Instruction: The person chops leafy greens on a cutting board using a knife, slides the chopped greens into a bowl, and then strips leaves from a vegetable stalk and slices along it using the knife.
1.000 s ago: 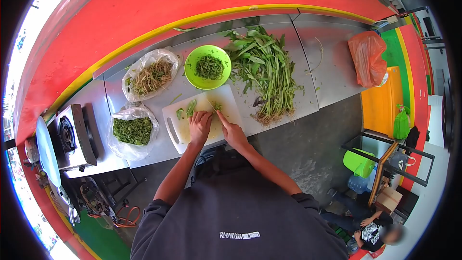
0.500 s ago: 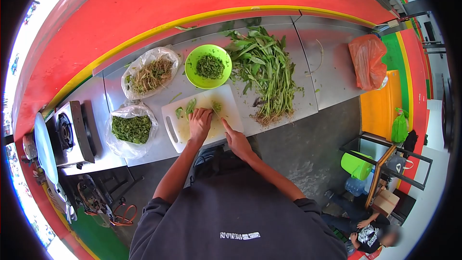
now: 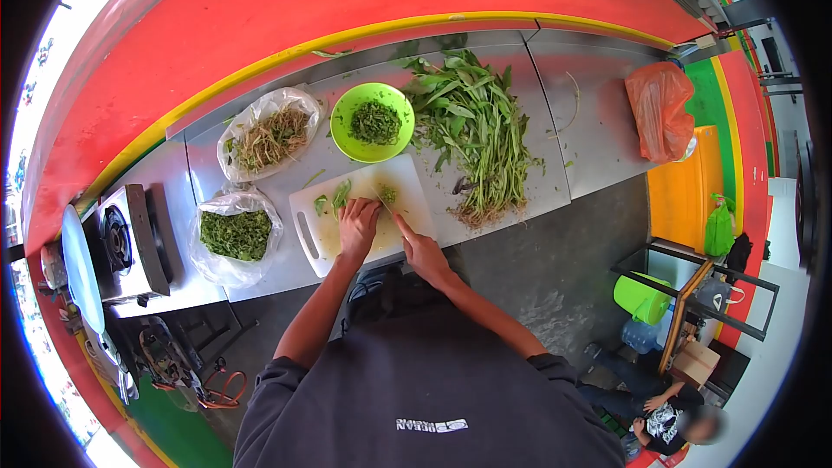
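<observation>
Knife (image 3: 387,201): on the board, in right hand; thin, blurry blade. Long axis slants, tip end away from wearer and a bit left, handle end back toward wearer.
Right hand (image 3: 422,249): fingers closed round knife handle, one finger stretched out toward blade. Handle mostly hidden.
Left hand (image 3: 358,224): fingers bent, bunched, pressing down on board just left of blade. Anything pinched under them: can't tell.
Board (image 3: 418,180): white, on table near edge. Long axis roughly left-right, right end angled away from wearer; handle slot at left end.
Leaves (image 3: 342,194): loose, on board, just beyond left fingers.
Cut bits (image 3: 386,192): small green pile on board, by blade.
Bowl (image 3: 346,143): green, just beyond board, chopped greens inside.
Bunch (image 3: 494,143): long stems, right of board, leaves at far end, roots toward wearer.
Clear bags: one, chopped greens (image 3: 236,235) inside, left of board; other, roots (image 3: 270,139) inside, farther off, left of bowl.
Orange bag (image 3: 660,111): right part of table (image 3: 598,152).
Stove (image 3: 130,243): left end.
Person (image 3: 667,420): lower right, apart from table.
</observation>
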A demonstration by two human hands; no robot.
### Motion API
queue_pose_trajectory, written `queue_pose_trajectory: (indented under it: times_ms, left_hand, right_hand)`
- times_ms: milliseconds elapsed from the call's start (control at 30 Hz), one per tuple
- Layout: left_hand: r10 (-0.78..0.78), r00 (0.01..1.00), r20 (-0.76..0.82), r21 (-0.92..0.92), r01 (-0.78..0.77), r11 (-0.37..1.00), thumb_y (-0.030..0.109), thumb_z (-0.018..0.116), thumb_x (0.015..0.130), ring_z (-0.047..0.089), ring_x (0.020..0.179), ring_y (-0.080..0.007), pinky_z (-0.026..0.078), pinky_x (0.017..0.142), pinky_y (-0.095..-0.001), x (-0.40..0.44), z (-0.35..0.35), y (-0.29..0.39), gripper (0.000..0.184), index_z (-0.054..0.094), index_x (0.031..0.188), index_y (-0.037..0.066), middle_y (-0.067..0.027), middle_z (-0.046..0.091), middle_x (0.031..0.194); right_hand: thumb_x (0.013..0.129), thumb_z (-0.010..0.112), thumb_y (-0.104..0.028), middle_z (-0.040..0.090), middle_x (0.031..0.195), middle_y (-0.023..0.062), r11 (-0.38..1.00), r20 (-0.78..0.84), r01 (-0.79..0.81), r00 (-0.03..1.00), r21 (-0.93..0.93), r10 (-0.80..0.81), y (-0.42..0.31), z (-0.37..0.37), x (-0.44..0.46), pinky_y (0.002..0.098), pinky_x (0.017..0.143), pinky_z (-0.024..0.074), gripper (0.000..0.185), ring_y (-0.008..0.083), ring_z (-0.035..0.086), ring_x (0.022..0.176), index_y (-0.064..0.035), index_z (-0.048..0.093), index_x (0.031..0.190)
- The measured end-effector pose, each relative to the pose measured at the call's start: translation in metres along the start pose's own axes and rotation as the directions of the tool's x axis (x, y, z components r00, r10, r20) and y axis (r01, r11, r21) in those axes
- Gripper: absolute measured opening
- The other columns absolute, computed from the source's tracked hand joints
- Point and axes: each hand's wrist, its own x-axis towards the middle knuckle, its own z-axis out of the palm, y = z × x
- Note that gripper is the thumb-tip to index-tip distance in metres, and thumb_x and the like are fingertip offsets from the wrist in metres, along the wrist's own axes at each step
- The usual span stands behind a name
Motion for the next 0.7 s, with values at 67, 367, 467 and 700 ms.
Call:
queue_pose_trajectory:
  times_ms: [67, 367, 467, 700]
  left_hand:
    - [0.005, 1.0, -0.017, 0.01, -0.005, 1.0, 0.012, 0.072, 0.085, 0.061, 0.09, -0.0238, 0.041, 0.077, -0.0397, -0.002, 0.002, 0.0, 0.014, 0.072, 0.099, 0.01, -0.0018, 0.066, 0.095]
    - [-0.01, 0.998, -0.058, -0.009, 0.01, 1.0, 0.012, 0.073, 0.085, 0.062, 0.09, -0.024, 0.043, 0.078, -0.0395, -0.001, -0.001, -0.002, 0.016, 0.073, 0.101, 0.01, -0.002, 0.067, 0.096]
    - [-0.023, 0.998, -0.05, -0.017, 0.023, 1.0, 0.012, 0.073, 0.085, 0.063, 0.09, -0.0243, 0.043, 0.079, -0.0393, 0.0, -0.002, -0.002, 0.014, 0.074, 0.098, 0.01, -0.0023, 0.068, 0.095]
    - [-0.01, 0.997, -0.072, -0.066, 0.006, 0.998, 0.012, 0.073, 0.085, 0.063, 0.089, -0.0262, 0.045, 0.08, -0.0403, -0.001, -0.003, -0.002, 0.013, 0.074, 0.097, 0.008, -0.0042, 0.068, 0.095]
  right_hand:
    - [0.097, 0.054, -0.01, 0.067, 0.085, 0.0289, 0.998, 0.053, -0.058, 0.997, -0.022, 0.059, 0.003, 0.002, 0.004, 0.0572, 0.07, 0.0506, 0.065, 0.0465, 0.066, 0.076, -0.0197, 0.031, 0.157]
    - [0.097, 0.052, -0.009, 0.066, 0.103, 0.031, 0.993, 0.088, -0.12, 0.989, -0.004, 0.119, 0.002, 0.009, 0.003, 0.0566, 0.076, 0.0514, 0.065, 0.0477, 0.066, 0.086, -0.0185, 0.03, 0.157]
    - [0.097, 0.052, -0.009, 0.067, 0.102, 0.0309, 0.991, 0.112, -0.136, 0.985, 0.011, 0.134, -0.005, 0.002, -0.002, 0.0568, 0.076, 0.0511, 0.065, 0.0481, 0.065, 0.087, -0.0182, 0.03, 0.157]
    - [0.099, 0.051, -0.011, 0.067, 0.09, 0.0308, 0.995, 0.078, -0.097, 0.992, -0.004, 0.097, -0.004, 0.003, -0.002, 0.057, 0.074, 0.05, 0.064, 0.0479, 0.065, 0.082, -0.0186, 0.028, 0.158]
